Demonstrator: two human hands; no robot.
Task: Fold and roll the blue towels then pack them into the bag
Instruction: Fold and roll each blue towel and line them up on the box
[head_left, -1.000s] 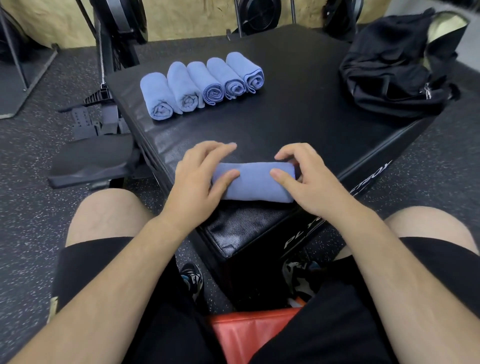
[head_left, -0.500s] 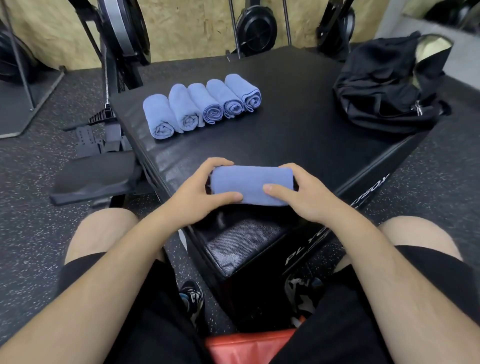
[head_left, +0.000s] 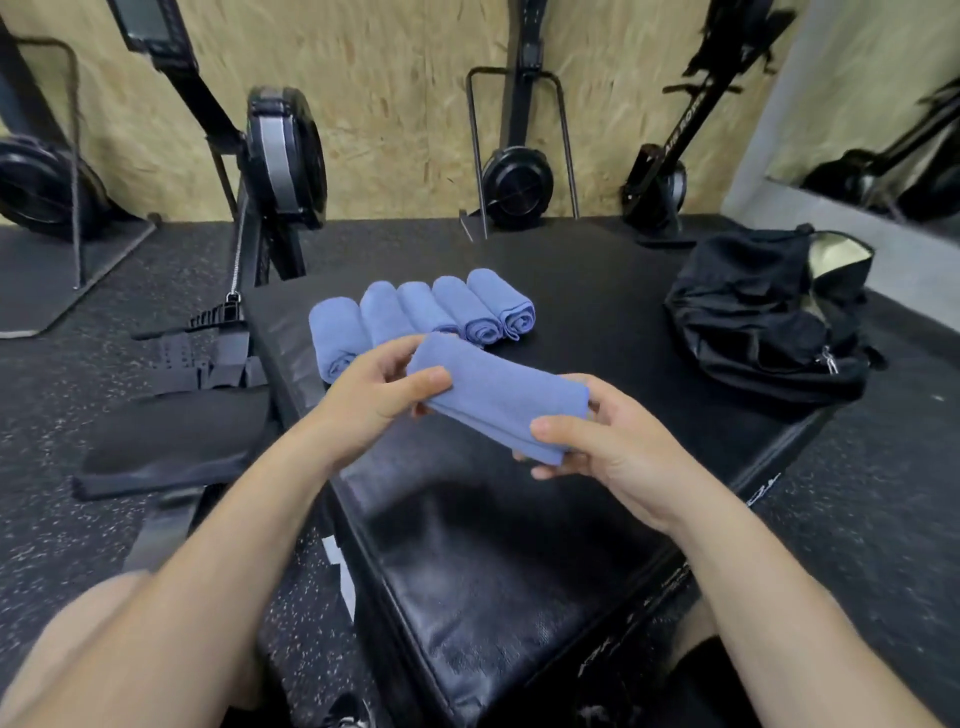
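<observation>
Head view: one rolled blue towel (head_left: 498, 395) hangs in the air above the near part of the black box (head_left: 597, 301), held at both ends. The left hand (head_left: 374, 400) pinches the far end, thumb against curled fingers. The right hand (head_left: 597, 447) grips the near end, thumb on top, fingers curled beneath. The five finished rolls (head_left: 467, 306) sit side by side farther back on the box; the black bag (head_left: 769, 322) lies at the right corner, well apart from them, mouth apparently gaping. My read: the rolling is done, and this one is headed for the row or the bag. Keep both ends squeezed so the outer flap can't spring loose; set it flap-down, snug against a neighbour.
</observation>
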